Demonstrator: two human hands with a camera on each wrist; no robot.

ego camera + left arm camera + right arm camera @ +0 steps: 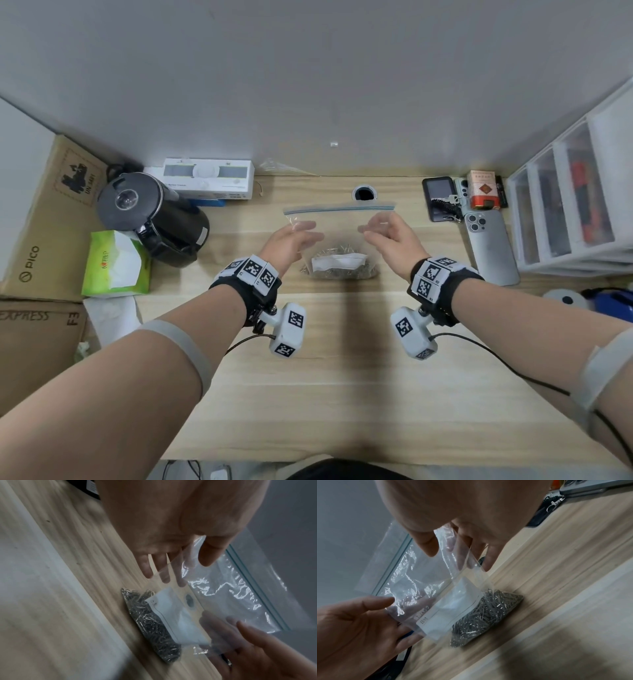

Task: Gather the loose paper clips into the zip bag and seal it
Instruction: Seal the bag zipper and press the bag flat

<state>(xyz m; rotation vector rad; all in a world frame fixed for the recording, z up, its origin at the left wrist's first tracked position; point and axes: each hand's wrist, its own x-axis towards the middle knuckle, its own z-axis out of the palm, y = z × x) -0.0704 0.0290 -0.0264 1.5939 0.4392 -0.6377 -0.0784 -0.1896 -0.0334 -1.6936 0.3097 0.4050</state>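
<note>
A clear zip bag (339, 233) stands upright on the wooden desk (342, 342), its blue zip strip (339, 208) on top. A heap of metal paper clips (342, 270) fills its bottom, behind a white label (447, 615). My left hand (291, 240) is at the bag's left edge and my right hand (390, 236) at its right edge. In the wrist views the left hand (187, 566) and the right hand (447, 559) each have the thumb in front of the plastic and straight fingers behind it, with a gap between them. No loose clips show on the desk.
A black kettle (154, 216), a green tissue pack (116, 263) and cardboard boxes (44, 222) crowd the left. Two phones (489, 246) (440, 198), a red box (484, 193) and plastic drawers (568, 205) stand at the right. A cable hole (364, 193) lies behind the bag.
</note>
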